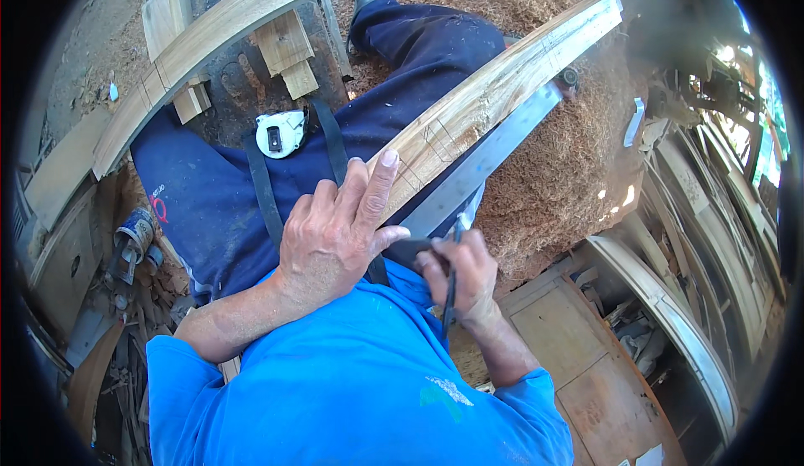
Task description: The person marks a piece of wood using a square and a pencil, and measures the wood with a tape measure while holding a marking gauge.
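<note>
Ahead and right of the left hand (329, 230), the wooden board (494, 89) and, beside it, the flat grey blade (487, 158) bar a low pass. Farther ahead and leftward, the curved plank (213, 30) crosses the way, with the white tape measure (291, 129) nearer. Ahead-right of the right hand (466, 275) and its jutting thin dark tool (450, 294), room opens over the wood shavings (569, 181).

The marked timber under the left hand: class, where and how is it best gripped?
Probably midway along the visible timber, wrapping its long edge from the left: that stretch is bare and narrow, while the metal blade lies along the right side and the left hand covers the lower part.
</note>
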The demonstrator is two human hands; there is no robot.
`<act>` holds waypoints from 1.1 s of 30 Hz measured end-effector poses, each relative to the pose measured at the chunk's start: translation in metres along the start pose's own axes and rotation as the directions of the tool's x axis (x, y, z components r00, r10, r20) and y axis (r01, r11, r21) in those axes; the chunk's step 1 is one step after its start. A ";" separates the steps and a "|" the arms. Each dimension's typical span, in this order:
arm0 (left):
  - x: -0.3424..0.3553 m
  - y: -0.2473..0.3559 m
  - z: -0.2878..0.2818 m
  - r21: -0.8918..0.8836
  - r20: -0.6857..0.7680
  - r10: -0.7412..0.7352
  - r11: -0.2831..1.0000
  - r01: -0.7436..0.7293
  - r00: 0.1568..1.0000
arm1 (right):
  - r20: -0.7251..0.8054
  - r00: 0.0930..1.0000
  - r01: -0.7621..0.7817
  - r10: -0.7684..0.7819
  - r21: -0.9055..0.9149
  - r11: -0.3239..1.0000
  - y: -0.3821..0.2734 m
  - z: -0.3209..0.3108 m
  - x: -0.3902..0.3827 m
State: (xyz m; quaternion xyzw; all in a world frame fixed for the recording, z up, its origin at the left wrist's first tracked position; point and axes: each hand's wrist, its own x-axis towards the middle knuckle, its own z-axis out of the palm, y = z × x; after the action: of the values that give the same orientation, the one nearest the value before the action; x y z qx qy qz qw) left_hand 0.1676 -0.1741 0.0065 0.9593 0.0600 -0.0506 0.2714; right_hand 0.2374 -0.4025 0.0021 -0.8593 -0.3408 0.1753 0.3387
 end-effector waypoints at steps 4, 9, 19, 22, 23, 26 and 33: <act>0.000 -0.001 -0.001 0.003 0.003 0.012 1.000 -0.012 1.000 | 0.132 0.981 0.147 -0.143 -0.017 0.989 -0.016 0.001 0.004; -0.001 -0.001 -0.001 0.062 -0.021 -0.009 0.998 0.011 1.000 | -0.023 0.971 0.239 -0.239 0.005 0.971 0.001 -0.017 0.023; 0.000 0.000 0.001 0.137 -0.035 0.028 0.990 -0.023 0.999 | -0.296 0.955 0.125 -0.017 0.351 0.928 0.002 0.001 0.110; 0.000 -0.001 0.002 0.119 -0.036 0.024 0.993 -0.020 0.999 | -0.351 0.934 0.187 -0.062 0.335 0.923 0.011 0.005 0.115; 0.000 -0.001 0.003 0.114 -0.038 0.023 0.993 -0.019 0.999 | -0.358 0.930 0.199 -0.079 0.311 0.929 0.011 0.007 0.116; 0.000 -0.001 0.005 0.103 -0.034 0.023 0.995 -0.020 0.999 | -0.350 0.932 0.209 -0.099 0.293 0.933 0.009 0.005 0.117; 0.001 -0.002 0.005 0.094 -0.026 0.028 0.995 -0.025 0.999 | -0.297 0.947 0.196 -0.122 0.235 0.952 0.005 0.001 0.119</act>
State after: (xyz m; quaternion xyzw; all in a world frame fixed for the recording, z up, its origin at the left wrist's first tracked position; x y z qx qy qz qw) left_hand 0.1676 -0.1748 0.0007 0.9723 0.0485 -0.0367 0.2258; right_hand 0.3234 -0.3207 -0.0101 -0.7928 -0.3322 0.0676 0.5066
